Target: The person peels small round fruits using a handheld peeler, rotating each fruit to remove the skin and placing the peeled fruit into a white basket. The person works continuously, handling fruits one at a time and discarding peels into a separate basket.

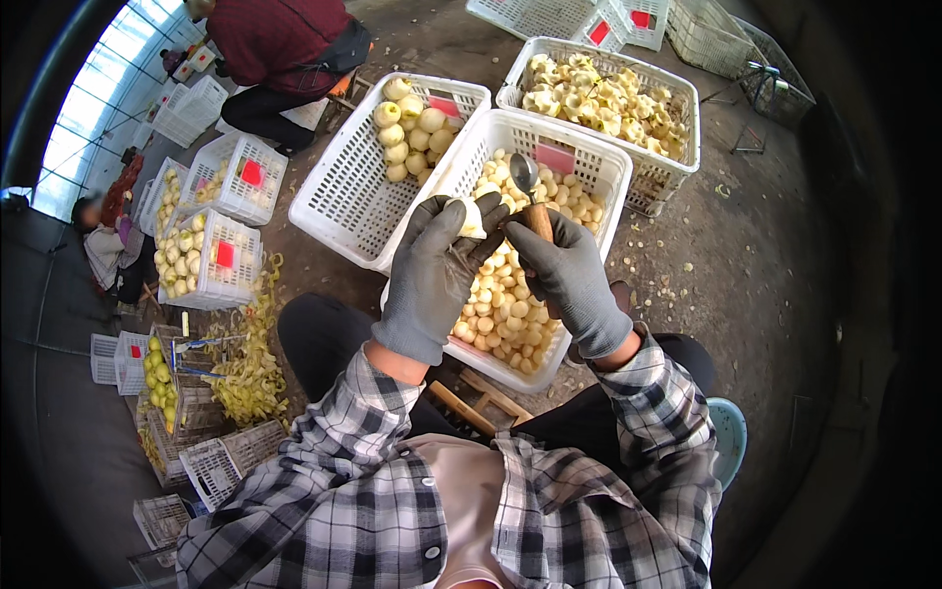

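Note:
In a grey glove, my left hand [441, 269] pinches a pale, hollowed piece of peeled fruit [469, 219] between thumb and fingers. My right hand [570, 276], gloved alike, is closed around the wooden handle [539, 220] of a scoop. The scoop's round metal bowl [523, 171] points up and away from me. Both hands are over a white plastic crate [618, 173] full of round cream-coloured fruit pieces [508, 313]. To its left, another white crate [335, 188] holds whole peeled fruit [416, 132] in its far part.
Behind on the right, a crate [688, 121] is heaped with hollowed fruit shells [589, 96]. Yellow peelings [250, 368] lie at left near crates of peeled fruit [180, 258]. A person [280, 51] bends at the upper left; another person [110, 247] sits farther left. A blue basin [728, 442] stands at my right.

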Tool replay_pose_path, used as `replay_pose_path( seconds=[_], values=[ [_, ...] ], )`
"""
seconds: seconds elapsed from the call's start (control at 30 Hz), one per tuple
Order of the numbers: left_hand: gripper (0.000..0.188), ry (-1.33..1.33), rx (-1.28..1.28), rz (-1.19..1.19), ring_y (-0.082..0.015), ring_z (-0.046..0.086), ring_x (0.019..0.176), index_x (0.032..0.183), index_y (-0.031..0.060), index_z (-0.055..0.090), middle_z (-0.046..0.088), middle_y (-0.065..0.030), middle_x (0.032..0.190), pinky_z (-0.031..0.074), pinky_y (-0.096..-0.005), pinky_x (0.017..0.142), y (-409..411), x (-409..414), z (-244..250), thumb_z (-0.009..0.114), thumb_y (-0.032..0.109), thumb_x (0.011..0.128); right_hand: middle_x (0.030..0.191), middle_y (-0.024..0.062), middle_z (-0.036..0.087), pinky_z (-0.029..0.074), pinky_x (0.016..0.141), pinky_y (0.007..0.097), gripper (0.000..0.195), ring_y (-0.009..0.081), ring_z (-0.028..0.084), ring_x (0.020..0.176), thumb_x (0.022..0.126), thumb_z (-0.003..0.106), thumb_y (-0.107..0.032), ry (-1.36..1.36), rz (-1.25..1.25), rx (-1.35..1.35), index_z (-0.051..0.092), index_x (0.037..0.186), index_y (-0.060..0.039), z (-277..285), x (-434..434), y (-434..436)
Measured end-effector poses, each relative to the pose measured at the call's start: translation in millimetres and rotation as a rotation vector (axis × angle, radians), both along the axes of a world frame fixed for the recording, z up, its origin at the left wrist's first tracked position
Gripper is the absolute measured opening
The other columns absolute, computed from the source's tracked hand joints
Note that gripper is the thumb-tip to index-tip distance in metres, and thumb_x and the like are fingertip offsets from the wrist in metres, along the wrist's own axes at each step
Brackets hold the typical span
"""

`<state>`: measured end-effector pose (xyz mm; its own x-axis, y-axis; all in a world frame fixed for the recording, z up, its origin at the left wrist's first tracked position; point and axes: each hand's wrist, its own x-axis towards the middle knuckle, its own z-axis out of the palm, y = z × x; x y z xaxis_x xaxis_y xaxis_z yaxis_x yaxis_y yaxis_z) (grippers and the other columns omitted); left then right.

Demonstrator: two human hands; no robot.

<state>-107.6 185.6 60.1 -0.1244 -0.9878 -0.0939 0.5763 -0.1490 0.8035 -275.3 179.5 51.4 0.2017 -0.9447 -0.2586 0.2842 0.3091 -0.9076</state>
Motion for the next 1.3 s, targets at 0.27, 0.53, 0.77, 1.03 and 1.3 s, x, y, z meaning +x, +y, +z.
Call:
replay_pose_path(
  seconds=[0.27,0.53,0.77,1.03,1.3],
  values=[
    [0.036,-0.316,-0.128,0.023,-0.0162,0.062,0.115,0.135,-0.0048,0.055,0.064,-0.0120,0.127,0.052,-0.0293,0.100,6.6,-5.0,-1.4,0.045,0.020,0.111,0.070,-0.0028,0.060,0.038,0.046,0.0185,0.030,0.0029,0.049,0.051,0.096,0.072,-0.029,0.111,0.090,-0.040,0.069,0.109,-0.0012,0.5,9.4,0.4],
    [0.026,-0.520,-0.104,0.077,-0.0108,0.060,0.103,0.127,-0.0030,0.059,0.063,-0.0064,0.118,0.052,-0.0242,0.090,-3.4,-5.4,-6.4,0.050,0.012,0.108,0.070,0.0002,0.063,0.044,0.053,0.0230,0.026,0.0057,0.056,0.059,0.094,0.067,-0.024,0.112,0.091,-0.063,0.070,0.096,0.0014,0.7,7.9,-10.8],
    [0.018,-0.603,-0.226,0.105,-0.0092,0.061,0.104,0.120,0.0015,0.062,0.069,-0.0059,0.117,0.051,-0.0256,0.093,-23.0,-1.5,-21.8,0.062,0.007,0.103,0.072,-0.0005,0.063,0.044,0.053,0.0225,0.022,0.0060,0.054,0.057,0.094,0.068,-0.020,0.047,0.059,0.000,0.068,0.100,0.0012,-4.4,16.2,-26.5],
    [0.014,-0.304,-0.050,0.309,-0.0209,0.070,0.106,0.117,0.0017,0.057,0.068,-0.0122,0.117,0.060,-0.0332,0.093,-53.3,24.3,-46.3,0.055,0.003,0.103,0.073,0.0149,0.069,0.053,0.061,0.0388,0.029,0.0310,0.068,0.064,0.096,0.071,-0.031,0.998,0.100,-0.608,0.068,0.091,-0.0026,1.2,-17.5,-54.2],
    [0.032,-0.984,-0.214,-0.136,-0.0198,0.066,0.111,0.127,-0.0003,0.062,0.071,-0.0103,0.115,0.053,-0.0330,0.094,-72.6,63.4,-107.2,0.067,0.021,0.103,0.093,0.0232,0.074,0.058,0.077,0.0431,0.057,0.0388,0.075,0.087,0.098,0.067,-0.047,0.901,-0.001,-0.467,0.060,0.130,0.0000,-11.1,-30.4,-75.8]
  ],
)
